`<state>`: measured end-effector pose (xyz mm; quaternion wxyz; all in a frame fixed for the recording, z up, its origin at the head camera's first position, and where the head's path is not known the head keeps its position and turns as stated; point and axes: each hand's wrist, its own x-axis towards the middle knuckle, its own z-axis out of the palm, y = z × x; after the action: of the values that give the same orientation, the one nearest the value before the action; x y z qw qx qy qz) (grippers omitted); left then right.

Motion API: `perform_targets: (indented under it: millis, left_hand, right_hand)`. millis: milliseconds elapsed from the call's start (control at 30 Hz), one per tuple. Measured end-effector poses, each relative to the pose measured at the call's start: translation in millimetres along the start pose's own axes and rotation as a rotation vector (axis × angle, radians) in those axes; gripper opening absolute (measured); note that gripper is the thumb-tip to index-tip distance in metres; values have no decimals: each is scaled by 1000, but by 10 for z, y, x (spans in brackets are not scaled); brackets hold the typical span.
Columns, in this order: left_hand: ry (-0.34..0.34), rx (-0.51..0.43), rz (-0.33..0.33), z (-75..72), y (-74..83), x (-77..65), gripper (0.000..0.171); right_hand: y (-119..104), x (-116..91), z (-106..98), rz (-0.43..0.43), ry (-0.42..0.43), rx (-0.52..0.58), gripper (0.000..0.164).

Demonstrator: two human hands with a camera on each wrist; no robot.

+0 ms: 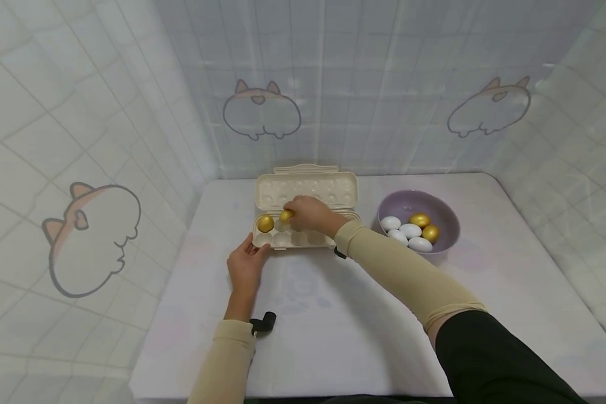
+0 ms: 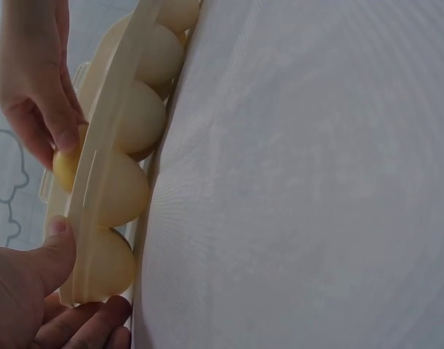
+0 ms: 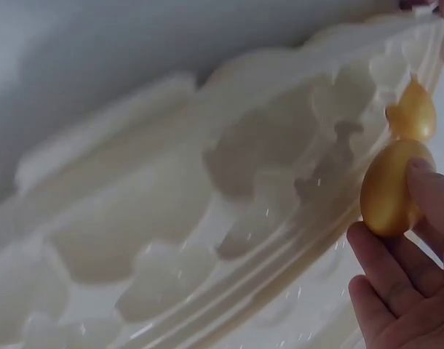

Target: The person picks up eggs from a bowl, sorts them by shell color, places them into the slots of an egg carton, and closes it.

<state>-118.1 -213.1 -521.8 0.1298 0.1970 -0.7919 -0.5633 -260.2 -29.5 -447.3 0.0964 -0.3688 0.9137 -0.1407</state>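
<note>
A cream plastic egg carton [image 1: 283, 240] stands with its lid [image 1: 307, 191] folded back towards the wall. My left hand [image 1: 244, 266] grips its near left corner; in the left wrist view the thumb [image 2: 58, 251] lies against the rim and the fingers are beneath the end cup. Over the back row, my right hand [image 1: 310, 214] pinches a gold egg [image 3: 393, 190] between thumb and fingers. Just left of it, another gold egg [image 1: 265, 223] sits in the back left cup. The front row's cups show no eggs.
To the right of the carton is a purple bowl [image 1: 451, 227] with several white eggs [image 1: 410, 230] and two gold eggs [image 1: 431, 233]. A pale cloth covers the table [image 1: 303, 336], and tile-patterned sheeting [image 1: 358, 112] with cartoon figures rises behind it and at both sides.
</note>
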Motion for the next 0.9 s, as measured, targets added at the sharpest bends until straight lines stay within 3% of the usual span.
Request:
perform_targets:
  millis: [133,267,533,900]
  left_hand:
    - [3,-5,12,-2,-10,6,70]
    - [9,-11,21,-8,-11,4,70]
    - [10,-4,29,-1,-3,-5,69]
    - [22,16,70,7,-49,12,69]
  right_hand:
    - [-101,35,85,-16,9,-52,23]
    - [-156,67,174,-42,28,-175,18]
    - [-235,35,292,-119,93,-382,22]
    - [-251,-9,328,-117,73,-370,44]
